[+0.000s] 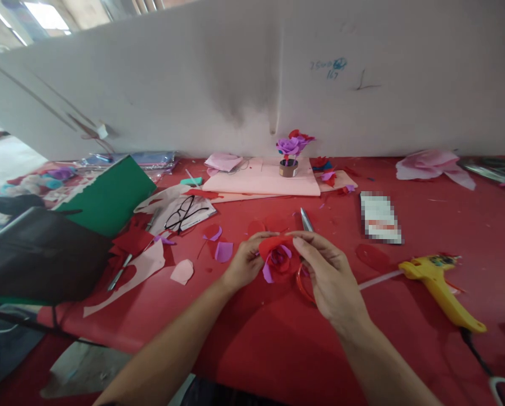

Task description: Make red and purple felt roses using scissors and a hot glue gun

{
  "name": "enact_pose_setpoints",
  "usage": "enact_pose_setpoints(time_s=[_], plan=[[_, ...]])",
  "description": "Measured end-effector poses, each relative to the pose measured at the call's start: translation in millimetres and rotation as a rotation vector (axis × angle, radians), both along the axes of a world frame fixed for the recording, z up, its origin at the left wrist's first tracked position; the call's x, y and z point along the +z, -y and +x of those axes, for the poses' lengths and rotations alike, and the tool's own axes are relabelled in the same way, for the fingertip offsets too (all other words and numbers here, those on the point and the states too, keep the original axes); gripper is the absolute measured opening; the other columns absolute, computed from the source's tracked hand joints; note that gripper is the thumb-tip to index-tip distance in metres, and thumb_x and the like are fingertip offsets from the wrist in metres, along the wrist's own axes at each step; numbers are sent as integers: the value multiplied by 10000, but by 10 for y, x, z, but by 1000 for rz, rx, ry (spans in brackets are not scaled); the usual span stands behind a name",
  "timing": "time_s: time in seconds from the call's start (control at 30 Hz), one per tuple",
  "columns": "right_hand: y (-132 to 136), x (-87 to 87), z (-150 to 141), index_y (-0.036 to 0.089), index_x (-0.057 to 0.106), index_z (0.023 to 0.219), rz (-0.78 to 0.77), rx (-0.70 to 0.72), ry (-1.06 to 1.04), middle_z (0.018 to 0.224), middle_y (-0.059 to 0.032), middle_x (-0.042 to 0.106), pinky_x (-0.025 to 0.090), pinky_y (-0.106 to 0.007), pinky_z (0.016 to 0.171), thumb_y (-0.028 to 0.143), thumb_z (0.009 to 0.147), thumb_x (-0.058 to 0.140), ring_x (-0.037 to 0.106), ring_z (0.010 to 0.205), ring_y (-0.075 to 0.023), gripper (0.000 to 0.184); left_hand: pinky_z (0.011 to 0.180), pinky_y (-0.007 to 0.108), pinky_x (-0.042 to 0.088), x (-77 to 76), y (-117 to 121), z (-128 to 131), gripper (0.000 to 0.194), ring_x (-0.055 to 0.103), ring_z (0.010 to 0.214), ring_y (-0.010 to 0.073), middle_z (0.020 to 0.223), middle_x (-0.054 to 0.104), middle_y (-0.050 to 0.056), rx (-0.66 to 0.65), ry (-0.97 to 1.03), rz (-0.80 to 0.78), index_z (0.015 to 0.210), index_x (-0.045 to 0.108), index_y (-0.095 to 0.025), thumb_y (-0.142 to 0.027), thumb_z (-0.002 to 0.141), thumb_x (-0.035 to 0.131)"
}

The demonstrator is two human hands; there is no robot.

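Both hands, left [247, 262] and right [329, 273], pinch the red-and-purple flower [278, 259] from either side, above the red table [252, 344]. Scissors [306, 221] lie just beside the right hand; glue gun [441, 282] sits farther right. Beyond the left hand: glasses [184, 214] on white paper. At back, the small pot [288, 168] of purple and red flowers stands on pink sheets [252, 183].

Worn head view looks forward and down, seemingly from fairly close
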State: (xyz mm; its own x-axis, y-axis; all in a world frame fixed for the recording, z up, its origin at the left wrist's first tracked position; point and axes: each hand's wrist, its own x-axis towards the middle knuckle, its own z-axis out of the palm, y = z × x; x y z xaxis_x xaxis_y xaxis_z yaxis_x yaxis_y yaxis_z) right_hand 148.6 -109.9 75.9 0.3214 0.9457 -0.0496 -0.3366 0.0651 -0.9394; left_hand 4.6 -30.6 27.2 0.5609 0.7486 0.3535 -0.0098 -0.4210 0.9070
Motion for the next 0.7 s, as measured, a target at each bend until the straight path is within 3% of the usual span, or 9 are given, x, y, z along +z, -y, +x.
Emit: enact_pose_setpoints(time_s=[0.2, 0.33, 0.5, 0.7], plan=[[-9, -2, -8, 248, 749, 736, -50, -5, -113, 705, 13, 704, 481, -266, 671, 328, 720, 754, 613, 683, -139, 82, 964, 404, 458, 8, 16, 9, 196, 590, 1118, 277, 1021, 711, 120, -69, 14, -42, 940, 737, -198, -288, 793, 644], [-42, -15, -12, 255, 754, 755, -99, 57, -281, 724, 10, 712, 468, -247, 624, 324, 713, 766, 599, 652, -123, 82, 949, 400, 460, 47, 38, 36, 190, 604, 1061, 279, 991, 711, 103, -26, 46, -166, 848, 738, -201, -349, 742, 685], [-50, -36, 17, 242, 740, 755, -35, 12, -338, 704, 32, 681, 435, -216, 584, 341, 731, 754, 548, 598, -86, 103, 803, 349, 494, 174, 77, 105, 213, 608, 792, 224, 636, 633, 40, 79, 90, -284, 539, 643, -186, -336, 645, 749], [-24, -11, 64, 242, 719, 783, 23, -71, -270, 744, 38, 688, 462, -212, 672, 282, 690, 787, 585, 682, -94, 122, 700, 292, 470, 339, 93, 241, 216, 573, 722, 185, 585, 594, 16, 165, 102, -342, 493, 602, -178, -265, 598, 770]])
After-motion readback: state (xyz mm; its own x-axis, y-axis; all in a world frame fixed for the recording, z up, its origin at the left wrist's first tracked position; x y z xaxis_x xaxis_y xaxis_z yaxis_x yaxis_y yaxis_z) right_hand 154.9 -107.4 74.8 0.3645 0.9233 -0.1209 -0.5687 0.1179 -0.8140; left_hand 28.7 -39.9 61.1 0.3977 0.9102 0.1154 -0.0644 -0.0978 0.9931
